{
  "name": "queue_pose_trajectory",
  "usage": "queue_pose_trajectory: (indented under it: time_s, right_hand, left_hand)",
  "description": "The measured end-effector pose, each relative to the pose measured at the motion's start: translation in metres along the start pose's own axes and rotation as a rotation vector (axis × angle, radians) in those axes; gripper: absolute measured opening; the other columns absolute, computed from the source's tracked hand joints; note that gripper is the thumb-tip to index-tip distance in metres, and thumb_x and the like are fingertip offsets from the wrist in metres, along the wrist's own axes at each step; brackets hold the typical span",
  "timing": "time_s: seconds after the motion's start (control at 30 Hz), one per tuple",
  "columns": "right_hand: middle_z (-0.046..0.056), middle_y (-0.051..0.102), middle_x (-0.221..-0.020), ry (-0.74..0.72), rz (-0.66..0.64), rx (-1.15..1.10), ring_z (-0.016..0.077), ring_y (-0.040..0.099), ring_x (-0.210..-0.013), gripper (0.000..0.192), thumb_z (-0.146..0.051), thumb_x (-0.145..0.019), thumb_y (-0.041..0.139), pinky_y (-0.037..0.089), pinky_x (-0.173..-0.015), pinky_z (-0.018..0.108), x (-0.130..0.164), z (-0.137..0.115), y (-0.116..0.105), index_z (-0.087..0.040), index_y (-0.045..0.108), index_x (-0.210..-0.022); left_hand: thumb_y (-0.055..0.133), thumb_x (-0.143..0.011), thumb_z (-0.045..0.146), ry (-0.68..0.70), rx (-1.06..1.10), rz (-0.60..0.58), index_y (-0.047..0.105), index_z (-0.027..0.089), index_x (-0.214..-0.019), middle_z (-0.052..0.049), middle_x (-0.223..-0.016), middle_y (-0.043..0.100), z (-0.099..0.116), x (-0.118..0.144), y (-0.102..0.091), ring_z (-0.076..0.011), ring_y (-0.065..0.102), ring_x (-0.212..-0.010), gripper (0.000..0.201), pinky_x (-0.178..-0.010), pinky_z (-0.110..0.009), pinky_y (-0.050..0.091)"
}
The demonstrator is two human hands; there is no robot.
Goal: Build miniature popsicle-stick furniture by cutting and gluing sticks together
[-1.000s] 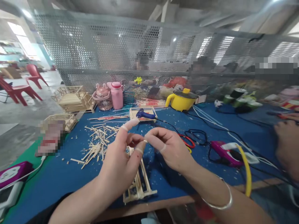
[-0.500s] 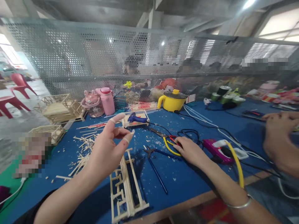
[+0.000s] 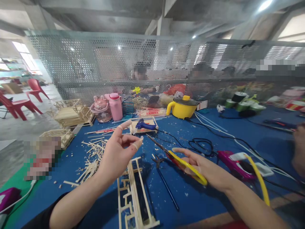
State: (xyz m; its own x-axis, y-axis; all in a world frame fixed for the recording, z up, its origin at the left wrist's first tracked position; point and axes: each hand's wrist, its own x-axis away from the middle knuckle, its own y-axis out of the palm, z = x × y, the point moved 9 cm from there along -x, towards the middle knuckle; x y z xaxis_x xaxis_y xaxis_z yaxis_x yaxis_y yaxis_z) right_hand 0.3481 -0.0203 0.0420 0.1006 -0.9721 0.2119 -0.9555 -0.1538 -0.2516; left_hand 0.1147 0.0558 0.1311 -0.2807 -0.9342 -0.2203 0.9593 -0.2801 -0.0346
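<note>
Held up over the table, my left hand [image 3: 121, 144] has thumb and index finger bent together, with a small whitish bit at the thumb tip that I cannot make out. Tape wraps some of its fingers. My right hand [image 3: 199, 163] grips scissors [image 3: 188, 167] with yellow and red handles, lifted and pointing away to the left. Under them lie pliers [image 3: 166, 184] with dark blue handles. A frame of thin wooden sticks [image 3: 135, 194] rests on the table below my left hand. Beyond, a blue glue gun [image 3: 145, 126] lies across a small wooden frame [image 3: 152, 121].
Loose wooden sticks [image 3: 91, 162] are scattered at left, beside stacked wooden frames [image 3: 71, 114]. At the back stand a pink bottle [image 3: 115, 108] and a yellow pot [image 3: 183, 109]. Black cable [image 3: 202, 144] and a magenta power strip [image 3: 228, 162] lie right; another person's hand [image 3: 299, 149] is at the edge.
My right hand has picked the scissors up off the table and turned them. My left hand keeps its pinched pose. The view has shifted slightly.
</note>
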Motion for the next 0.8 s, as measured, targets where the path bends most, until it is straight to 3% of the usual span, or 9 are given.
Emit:
queue_pose_trajectory:
  time_s: [0.13, 0.23, 0.33, 0.43, 0.53, 0.8]
  right_hand:
    - [0.0, 0.053, -0.081, -0.2, -0.067, -0.141, 0.0131, 0.05, -0.069, 0.051, -0.041, -0.071, 0.071, 0.043, -0.059, 0.026, 0.006, -0.028, 0.038, -0.026, 0.054, -0.116]
    - [-0.001, 0.052, -0.084, -0.259, -0.034, -0.128, 0.0122, 0.051, -0.071, 0.046, -0.033, -0.074, 0.068, 0.046, -0.065, 0.027, 0.004, -0.043, 0.059, -0.025, 0.05, -0.116]
    - [0.001, 0.052, -0.098, -0.315, 0.011, -0.151, 0.0121, 0.052, -0.078, 0.06, -0.022, -0.07, 0.068, 0.047, -0.071, 0.027, -0.001, -0.054, 0.071, -0.028, 0.042, -0.123]
    - [-0.001, 0.047, -0.09, -0.326, 0.053, -0.11, 0.0108, 0.048, -0.074, 0.05, -0.027, -0.073, 0.069, 0.046, -0.069, 0.024, -0.006, -0.052, 0.076, -0.027, 0.045, -0.118]
    - [0.0, 0.047, -0.087, -0.365, 0.059, -0.07, 0.0123, 0.048, -0.075, 0.042, -0.043, -0.08, 0.066, 0.046, -0.07, 0.025, -0.009, -0.046, 0.08, -0.025, 0.048, -0.113]
    - [0.004, 0.049, -0.095, -0.369, 0.046, -0.11, 0.0164, 0.049, -0.081, 0.065, -0.068, -0.079, 0.057, 0.046, -0.069, 0.026, -0.01, -0.033, 0.089, -0.025, 0.047, -0.128]
  left_hand:
    - [0.069, -0.079, 0.027, -0.049, 0.106, -0.006, 0.033, 0.017, -0.14, 0.002, -0.074, 0.067, -0.003, 0.001, 0.006, -0.0139, 0.065, -0.077, 0.071, -0.072, -0.027, 0.048]
    - [0.068, -0.079, 0.026, -0.058, 0.149, -0.009, 0.03, 0.016, -0.142, 0.003, -0.072, 0.067, -0.003, 0.002, 0.01, -0.0142, 0.066, -0.08, 0.075, -0.073, -0.026, 0.047]
    - [0.068, -0.079, 0.024, -0.07, 0.161, 0.004, 0.023, 0.015, -0.147, 0.003, -0.072, 0.067, -0.003, 0.003, 0.011, -0.0139, 0.066, -0.08, 0.081, -0.076, -0.027, 0.047]
    - [0.066, -0.08, 0.023, -0.057, 0.153, 0.002, 0.014, 0.016, -0.151, 0.002, -0.072, 0.068, -0.002, 0.005, 0.012, -0.0139, 0.065, -0.076, 0.088, -0.073, -0.027, 0.048]
    - [0.066, -0.081, 0.024, -0.005, 0.127, 0.007, 0.01, 0.019, -0.152, 0.003, -0.073, 0.067, 0.0, 0.007, 0.013, -0.0129, 0.063, -0.071, 0.091, -0.068, -0.026, 0.048]
    - [0.061, -0.085, 0.021, 0.317, -0.088, 0.05, 0.013, 0.024, -0.151, 0.003, -0.076, 0.067, 0.008, 0.016, 0.014, -0.0139, 0.067, -0.077, 0.081, -0.085, -0.034, 0.053]
